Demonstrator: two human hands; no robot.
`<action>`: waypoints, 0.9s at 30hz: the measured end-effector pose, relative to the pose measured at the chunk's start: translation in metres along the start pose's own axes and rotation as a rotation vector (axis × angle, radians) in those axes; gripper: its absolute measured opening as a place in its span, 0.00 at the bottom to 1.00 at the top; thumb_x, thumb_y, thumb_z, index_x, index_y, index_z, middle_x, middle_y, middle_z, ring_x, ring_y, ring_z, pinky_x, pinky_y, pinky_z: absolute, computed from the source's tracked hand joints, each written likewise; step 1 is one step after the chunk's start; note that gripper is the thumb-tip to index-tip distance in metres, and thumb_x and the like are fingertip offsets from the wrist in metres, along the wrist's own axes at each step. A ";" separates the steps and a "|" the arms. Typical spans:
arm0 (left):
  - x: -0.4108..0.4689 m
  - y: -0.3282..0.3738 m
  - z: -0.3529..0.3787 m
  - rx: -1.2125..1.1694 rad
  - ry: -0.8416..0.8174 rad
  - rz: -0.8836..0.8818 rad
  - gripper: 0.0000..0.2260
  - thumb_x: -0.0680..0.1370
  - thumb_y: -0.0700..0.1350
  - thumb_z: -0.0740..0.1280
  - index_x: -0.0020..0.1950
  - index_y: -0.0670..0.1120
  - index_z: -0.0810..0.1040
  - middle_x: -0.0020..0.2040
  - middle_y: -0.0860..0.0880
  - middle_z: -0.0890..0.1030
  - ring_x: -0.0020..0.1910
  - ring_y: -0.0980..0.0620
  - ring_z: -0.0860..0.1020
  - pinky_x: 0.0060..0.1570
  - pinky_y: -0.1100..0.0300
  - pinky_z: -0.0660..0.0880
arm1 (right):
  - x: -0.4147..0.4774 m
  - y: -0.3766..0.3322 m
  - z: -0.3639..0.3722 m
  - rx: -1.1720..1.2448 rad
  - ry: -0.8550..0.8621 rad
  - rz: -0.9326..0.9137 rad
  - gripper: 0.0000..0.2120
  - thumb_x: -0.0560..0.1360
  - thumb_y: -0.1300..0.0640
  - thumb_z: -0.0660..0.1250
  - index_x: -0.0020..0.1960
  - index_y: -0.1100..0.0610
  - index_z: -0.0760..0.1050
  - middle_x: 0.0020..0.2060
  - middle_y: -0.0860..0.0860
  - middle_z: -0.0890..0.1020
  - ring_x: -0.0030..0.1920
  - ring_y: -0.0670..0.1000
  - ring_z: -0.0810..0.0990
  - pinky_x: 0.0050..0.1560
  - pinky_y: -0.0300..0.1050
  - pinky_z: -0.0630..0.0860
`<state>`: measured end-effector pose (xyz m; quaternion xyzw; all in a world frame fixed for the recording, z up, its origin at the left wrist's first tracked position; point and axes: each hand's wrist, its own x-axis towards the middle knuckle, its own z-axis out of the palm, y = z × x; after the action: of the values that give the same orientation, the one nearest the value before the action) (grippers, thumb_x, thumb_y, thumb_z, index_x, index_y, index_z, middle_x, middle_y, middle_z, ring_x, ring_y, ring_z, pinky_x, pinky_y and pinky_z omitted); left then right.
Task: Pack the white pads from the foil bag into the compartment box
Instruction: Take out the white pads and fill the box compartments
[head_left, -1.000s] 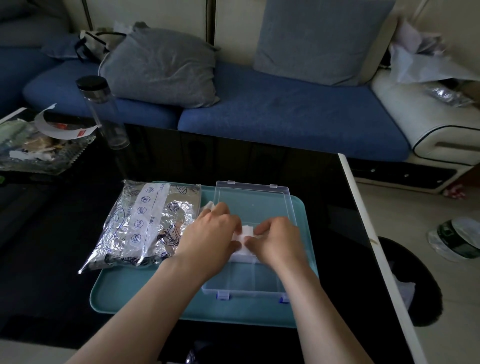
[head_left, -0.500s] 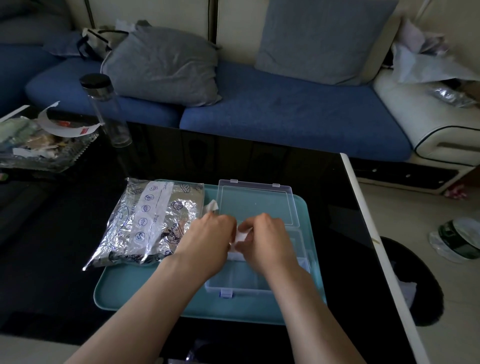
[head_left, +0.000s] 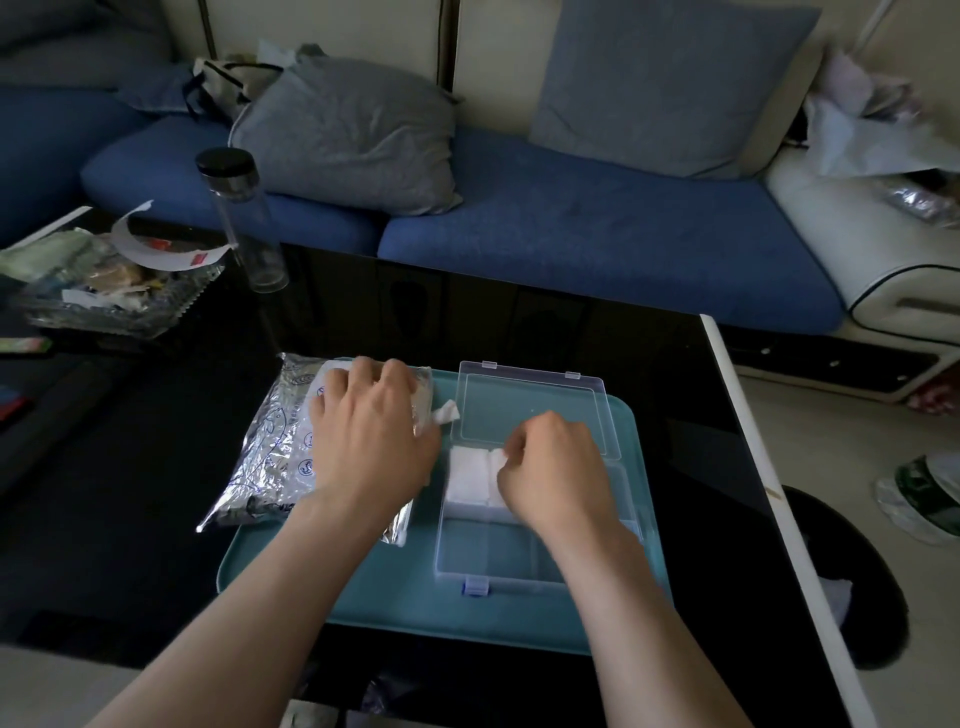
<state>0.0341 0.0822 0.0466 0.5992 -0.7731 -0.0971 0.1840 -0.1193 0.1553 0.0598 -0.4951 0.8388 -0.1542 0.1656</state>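
At a living-room table, my left hand (head_left: 371, 441) is lying flat, fingers loosely spread, on the foil bag (head_left: 275, 457), which is resting partly on the teal tray (head_left: 363, 597) and partly on the black table (head_left: 130, 519). My right hand (head_left: 553, 470) is curling its fingers onto the edge of the white pads (head_left: 467, 475) sitting in the far-left compartment of the clear compartment box (head_left: 519, 566), whose lid (head_left: 535, 410) is lying open. Another pad (head_left: 447, 414) is poking from the bag's mouth.
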 end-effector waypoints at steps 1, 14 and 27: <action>-0.001 -0.002 0.000 0.070 -0.069 -0.039 0.27 0.74 0.60 0.74 0.66 0.48 0.73 0.68 0.45 0.73 0.69 0.36 0.69 0.66 0.41 0.67 | 0.001 -0.001 -0.001 0.021 0.022 0.001 0.09 0.76 0.66 0.65 0.49 0.58 0.84 0.43 0.55 0.85 0.43 0.58 0.84 0.44 0.54 0.85; 0.003 -0.019 -0.015 -0.075 -0.153 -0.162 0.16 0.79 0.49 0.62 0.67 0.46 0.69 0.68 0.44 0.73 0.68 0.36 0.69 0.62 0.40 0.67 | 0.026 -0.039 0.043 0.060 0.098 -0.241 0.26 0.83 0.63 0.62 0.79 0.47 0.68 0.69 0.49 0.79 0.71 0.56 0.69 0.66 0.52 0.63; 0.004 -0.024 -0.020 -0.125 -0.144 -0.177 0.11 0.80 0.45 0.60 0.63 0.46 0.69 0.66 0.44 0.75 0.64 0.37 0.70 0.61 0.41 0.67 | 0.039 -0.049 0.061 0.075 0.194 -0.276 0.18 0.81 0.62 0.64 0.65 0.47 0.82 0.53 0.49 0.87 0.60 0.56 0.77 0.56 0.49 0.65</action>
<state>0.0627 0.0734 0.0567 0.6439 -0.7209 -0.2037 0.1557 -0.0722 0.0925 0.0208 -0.5820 0.7685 -0.2537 0.0791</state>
